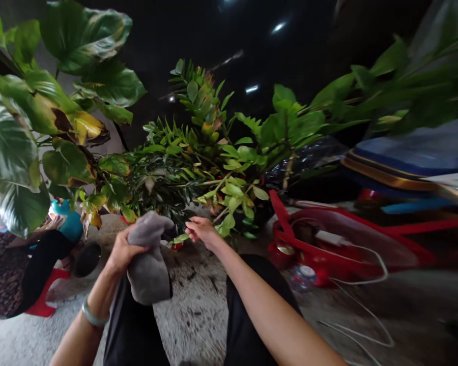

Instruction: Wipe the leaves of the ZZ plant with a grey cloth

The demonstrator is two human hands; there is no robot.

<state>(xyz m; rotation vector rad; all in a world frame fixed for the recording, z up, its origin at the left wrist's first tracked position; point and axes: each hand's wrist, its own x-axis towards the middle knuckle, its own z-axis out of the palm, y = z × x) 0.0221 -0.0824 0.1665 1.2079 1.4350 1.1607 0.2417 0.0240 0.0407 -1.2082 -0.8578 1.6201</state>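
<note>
Bare forearms (265,300) lead to the left hand (122,250) gripping a grey cloth (148,264), best kept gathered to avoid snagging, and the right hand (205,233) curled near it, whether pinching a leaf (181,238) I cannot tell, with plants (234,190) crowding just beyond both and a red basket (370,234) and white cable (385,274) right of the right hand.

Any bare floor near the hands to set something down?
Floor between the legs, though strewn with dark bits; also at left, between red stool and left forearm. Crowded: ahead, plants; right, red basket and cable.
</note>
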